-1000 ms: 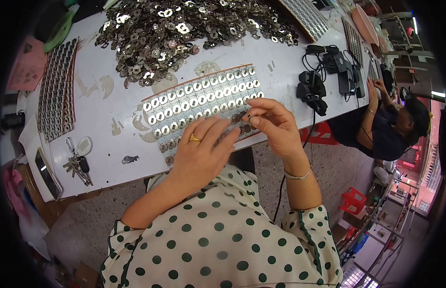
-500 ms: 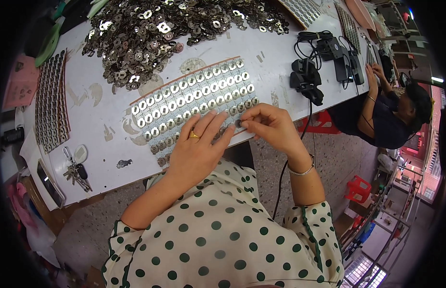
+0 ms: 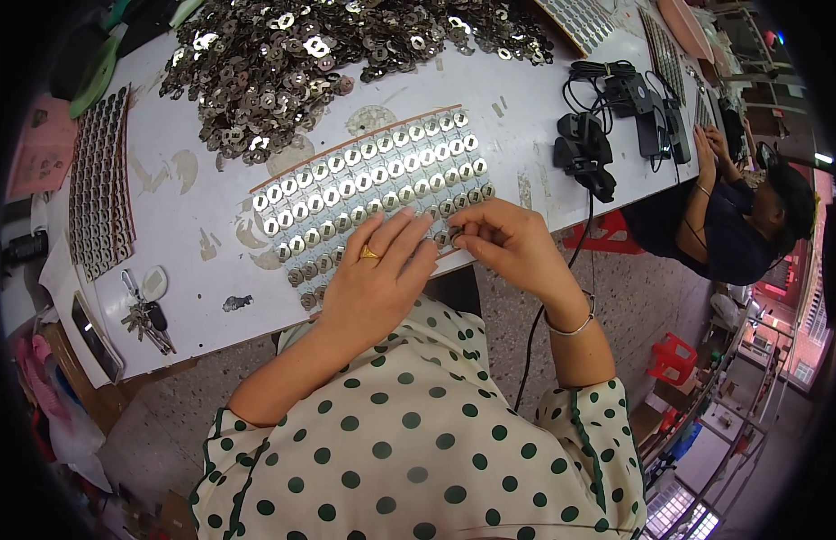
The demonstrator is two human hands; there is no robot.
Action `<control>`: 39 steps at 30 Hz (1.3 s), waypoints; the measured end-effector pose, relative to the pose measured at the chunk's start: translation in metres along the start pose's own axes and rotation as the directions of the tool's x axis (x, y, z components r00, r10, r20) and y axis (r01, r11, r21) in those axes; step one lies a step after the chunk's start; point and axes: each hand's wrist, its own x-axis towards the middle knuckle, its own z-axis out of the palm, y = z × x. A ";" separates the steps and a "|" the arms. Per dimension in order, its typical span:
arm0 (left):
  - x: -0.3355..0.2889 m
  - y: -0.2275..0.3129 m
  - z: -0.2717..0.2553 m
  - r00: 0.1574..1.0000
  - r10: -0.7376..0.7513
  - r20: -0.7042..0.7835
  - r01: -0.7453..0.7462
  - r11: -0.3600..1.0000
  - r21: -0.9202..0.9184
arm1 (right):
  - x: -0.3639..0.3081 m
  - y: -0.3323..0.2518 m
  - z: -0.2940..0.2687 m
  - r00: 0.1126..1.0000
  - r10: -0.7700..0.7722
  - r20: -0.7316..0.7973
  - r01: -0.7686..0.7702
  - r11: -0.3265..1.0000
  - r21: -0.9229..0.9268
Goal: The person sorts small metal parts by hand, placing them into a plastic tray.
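Left hand (image 3: 386, 270) lies palm down, fingers extended over the near rows of a disc-covered board (image 3: 377, 178). Right hand (image 3: 503, 243) has thumb and forefinger drawn together at a metal disc (image 3: 454, 233) (a firm grip cannot be confirmed). Beyond the board: a heap of loose discs (image 3: 274, 76). Keys (image 3: 150, 319) and a phone (image 3: 96, 337) lie left.

- Silver discs (image 3: 391, 172), rowed on pale blue-grey sheet (image 3: 376, 163), reddish-brown edge strip (image 3: 447, 110)
- White bench (image 3: 508, 81), grey smudges (image 3: 184, 171)
- Cream blouse (image 3: 400, 486), dark green polka dots
- Gold ring (image 3: 369, 252)
- Red stool (image 3: 672, 358)
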 end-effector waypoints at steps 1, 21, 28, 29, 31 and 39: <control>-0.001 0.000 0.000 1.000 -0.005 -0.003 0.005 1.000 -0.001 | -0.001 0.002 0.001 0.995 0.102 -0.016 -0.100 0.990 0.096; -0.002 -0.001 0.002 0.999 0.004 0.047 -0.006 0.999 0.047 | -0.006 -0.008 0.007 0.996 0.002 -0.087 -0.011 0.995 -0.098; 0.001 0.001 -0.001 0.997 0.031 0.069 -0.038 0.994 0.099 | 0.041 -0.033 -0.003 0.972 -0.109 -0.209 0.064 0.976 -0.208; 0.001 0.001 -0.001 0.997 0.037 0.069 -0.044 0.994 0.096 | 0.064 -0.034 0.003 0.919 -0.341 -0.197 0.263 0.904 -0.338; -0.002 -0.001 0.002 0.998 0.043 0.053 -0.048 0.994 0.101 | 0.109 -0.038 0.019 0.780 -0.599 -0.180 0.465 0.748 -0.474; -0.010 -0.004 -0.005 0.999 0.045 0.030 -0.047 0.997 0.062 | 0.173 -0.032 0.041 0.771 -0.627 -0.110 0.441 0.650 -0.618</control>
